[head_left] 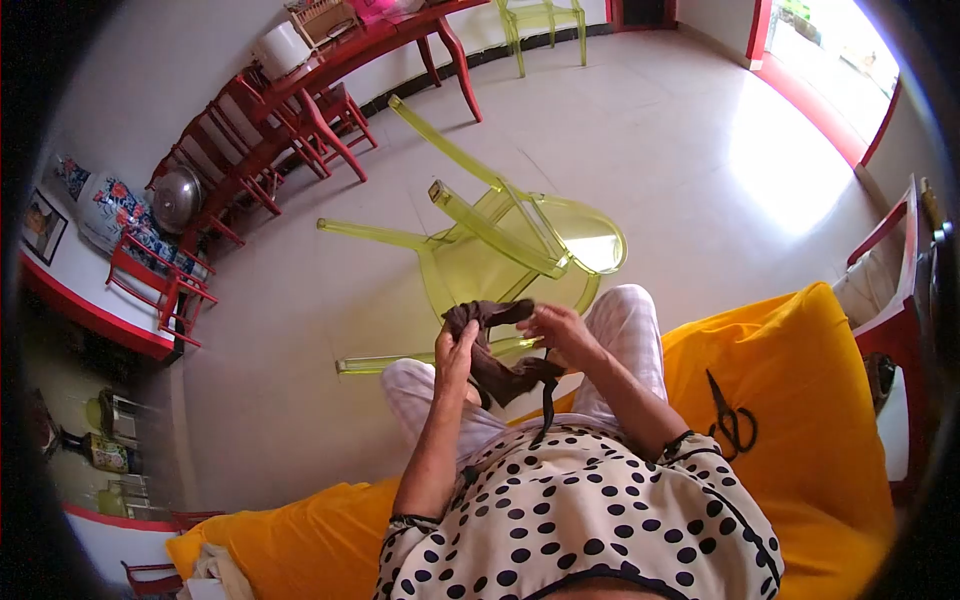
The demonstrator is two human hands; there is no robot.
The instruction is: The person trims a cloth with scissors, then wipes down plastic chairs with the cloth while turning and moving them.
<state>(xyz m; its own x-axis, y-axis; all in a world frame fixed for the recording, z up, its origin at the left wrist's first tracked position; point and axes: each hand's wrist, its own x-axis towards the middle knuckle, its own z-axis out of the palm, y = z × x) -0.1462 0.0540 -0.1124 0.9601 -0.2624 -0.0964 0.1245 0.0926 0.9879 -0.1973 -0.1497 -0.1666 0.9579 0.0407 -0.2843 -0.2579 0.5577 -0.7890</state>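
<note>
Pale tiled floor (300, 400) runs out to a bright doorway (835, 60) at far right; red desk (390, 33) at far left, with a white tub (283, 48) and something pink (372, 10) on it, red chairs alongside. Further left, a patterned vase (120, 205) and a round metal piece (178, 198). Green chair (480, 265) tipped over on the floor, just beyond the knees, legs pointing mostly left; second green chair (543, 17) upright at the far wall. Person sits on a yellow cover (800, 370), polka-dot top, light trousers. Dark brown cloth (500, 378), bunched and creased, hangs between the knees, in front of the torso. Left grip (457, 350) clenched on its left side, thumb over the fabric. Right grip (562, 333) up against its far right end, fingers bent; can't tell if pinching or only touching. Dark strip (548, 405) dangles at the cloth's right, toward the top. Black scissors (722, 405) lie on the yellow cover, right of the person, well apart from both hands.
</note>
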